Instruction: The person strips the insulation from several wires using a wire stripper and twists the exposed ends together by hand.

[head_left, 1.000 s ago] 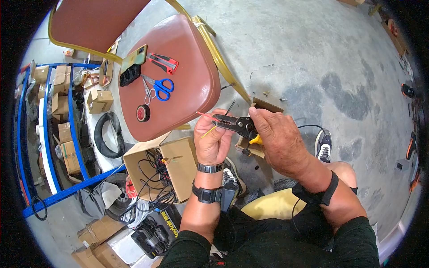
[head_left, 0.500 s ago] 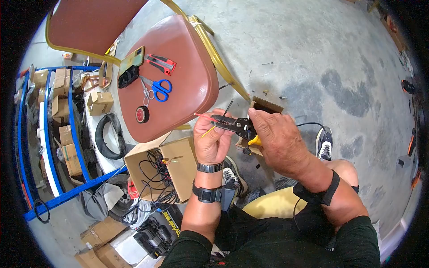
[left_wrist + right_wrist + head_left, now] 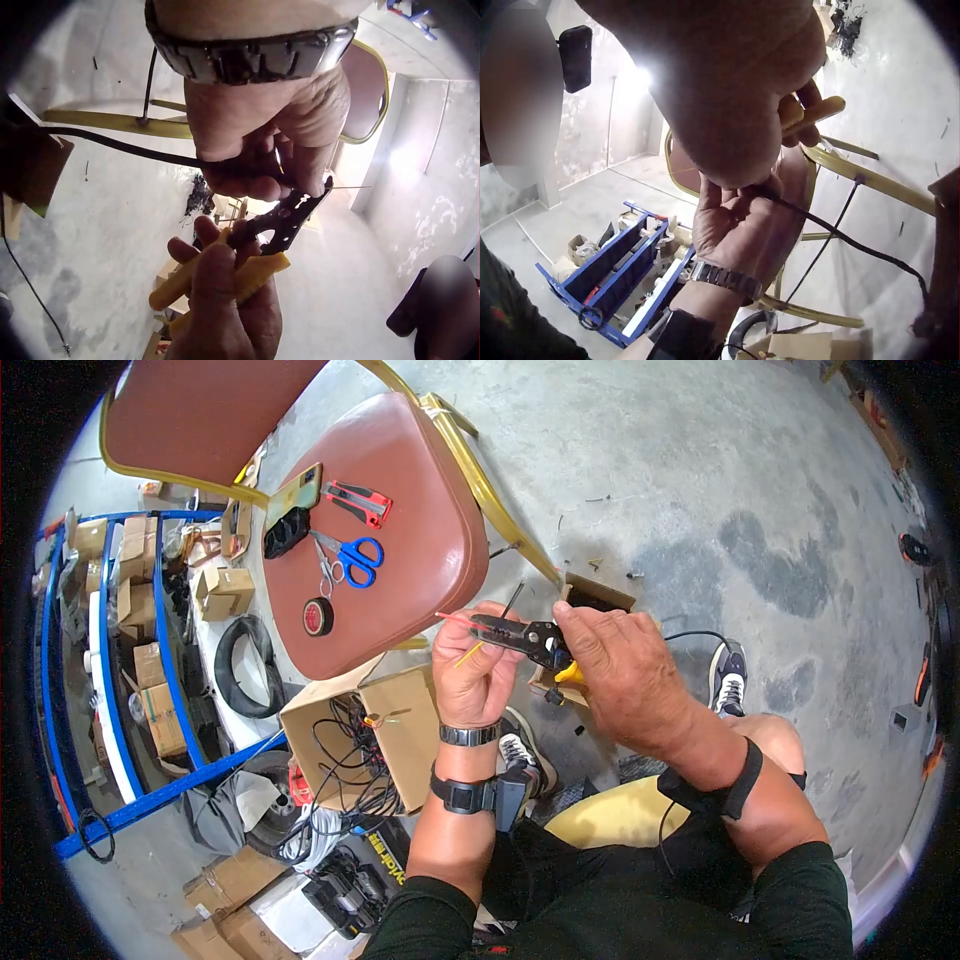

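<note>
My left hand (image 3: pixel 470 685) pinches the end of a black cable (image 3: pixel 124 148), from which a red wire (image 3: pixel 450 618), a yellow wire (image 3: pixel 468 654) and a black wire (image 3: pixel 514 598) fan out. Wire strippers (image 3: pixel 537 641) are gripped in my right hand (image 3: pixel 628 672). Their dark toothed nose lies across the red wire, right at the left fingertips. In the left wrist view the yellow handles (image 3: pixel 259 275) stand apart, with my right thumb over them. The left fingers hide where the wires leave the cable.
A brown chair (image 3: pixel 410 600) ahead bears blue-handled scissors (image 3: pixel 362 560), small scissors, a tape roll (image 3: pixel 318 617), a red utility knife (image 3: pixel 360 503) and a phone. A carton (image 3: pixel 407 725) of black cables stands at the left, beside a blue rack (image 3: pixel 180 788). Another box (image 3: pixel 610 595) stands beyond the right hand.
The head view has shifted very slightly. Both hands, the wires and the wire strippers keep almost the same places.
</note>
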`<state>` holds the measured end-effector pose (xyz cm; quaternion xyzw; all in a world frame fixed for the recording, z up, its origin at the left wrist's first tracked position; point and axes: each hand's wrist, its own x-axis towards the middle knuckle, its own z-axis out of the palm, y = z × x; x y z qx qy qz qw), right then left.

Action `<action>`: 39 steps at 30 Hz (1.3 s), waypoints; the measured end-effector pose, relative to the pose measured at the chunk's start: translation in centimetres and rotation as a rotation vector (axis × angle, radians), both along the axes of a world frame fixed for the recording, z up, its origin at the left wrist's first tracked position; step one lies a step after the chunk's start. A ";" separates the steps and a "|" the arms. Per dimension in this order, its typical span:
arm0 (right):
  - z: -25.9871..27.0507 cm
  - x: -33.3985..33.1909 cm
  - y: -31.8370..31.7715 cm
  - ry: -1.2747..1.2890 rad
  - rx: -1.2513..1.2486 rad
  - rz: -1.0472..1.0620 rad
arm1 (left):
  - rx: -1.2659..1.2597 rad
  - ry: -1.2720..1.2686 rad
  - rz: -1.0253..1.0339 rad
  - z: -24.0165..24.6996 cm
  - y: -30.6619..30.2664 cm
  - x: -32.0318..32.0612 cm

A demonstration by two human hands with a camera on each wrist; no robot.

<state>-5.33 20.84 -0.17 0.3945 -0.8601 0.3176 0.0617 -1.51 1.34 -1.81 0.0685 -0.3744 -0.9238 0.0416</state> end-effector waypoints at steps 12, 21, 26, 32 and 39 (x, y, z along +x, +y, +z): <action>0.3 0.2 0.1 -0.096 0.007 0.012 | -0.040 0.018 0.009 -0.7 -0.4 0.2; 0.0 0.0 0.1 -0.008 -0.015 0.021 | -0.023 0.015 -0.011 -0.4 -0.3 0.1; 0.1 0.1 0.1 0.050 0.018 0.003 | 0.000 -0.015 -0.008 -0.2 -0.2 0.2; -0.1 0.1 0.1 0.104 0.061 -0.014 | -0.011 -0.023 -0.001 0.0 0.0 0.0; 0.0 0.1 0.1 0.097 0.077 -0.009 | -0.018 -0.018 -0.023 0.0 -0.1 -0.1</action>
